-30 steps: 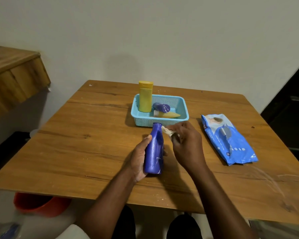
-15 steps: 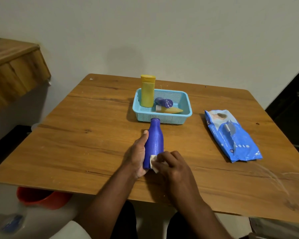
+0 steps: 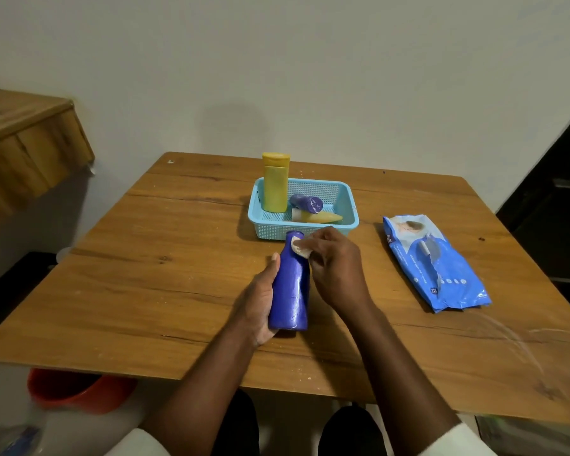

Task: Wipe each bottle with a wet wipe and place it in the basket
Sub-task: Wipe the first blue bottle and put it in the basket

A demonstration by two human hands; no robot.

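A blue bottle (image 3: 292,284) is held over the wooden table (image 3: 165,278), neck pointing away from me. My left hand (image 3: 259,301) grips its lower body from the left. My right hand (image 3: 334,264) presses a white wet wipe (image 3: 299,247) against the bottle's neck. Just beyond stands the light-blue basket (image 3: 349,205). It holds an upright yellow bottle (image 3: 274,184), a small purple bottle (image 3: 306,203) lying down, and a yellow tube (image 3: 320,217) on its side.
A blue pack of wet wipes (image 3: 433,264) lies on the table to the right of the basket. A wooden ledge (image 3: 23,146) juts out at left. A red tub (image 3: 76,390) sits on the floor under the table's near-left edge.
My right hand slid the wipe from the bottle's base back up to its neck. The left hand kept its grip on the bottle.
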